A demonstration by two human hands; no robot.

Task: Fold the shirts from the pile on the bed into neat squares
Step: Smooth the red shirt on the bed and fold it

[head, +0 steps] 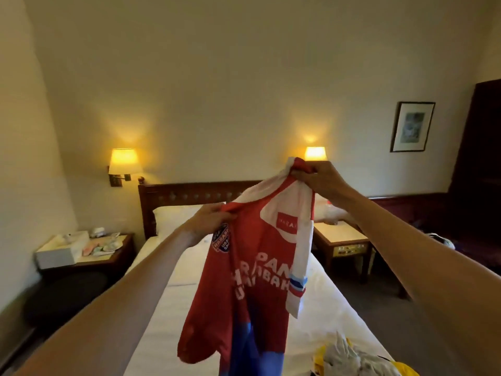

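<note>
Red shirt (252, 280) aloft in both hands' grip

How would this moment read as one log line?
shirt: red, held up over bed | left hand: grips it | right hand: grips it | unfolded

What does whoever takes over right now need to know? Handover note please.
Left hand: grip on the red shirt at its upper edge.
Right hand: grip on the shirt's top, held higher.
Shirt hangs unfolded in the air above the bed.
Pile of other clothes lies on the bed's near right corner.
Done: one shirt picked up; no folded shirt in view.
Left: lay it flat, fold it square, then work through the pile.
</note>
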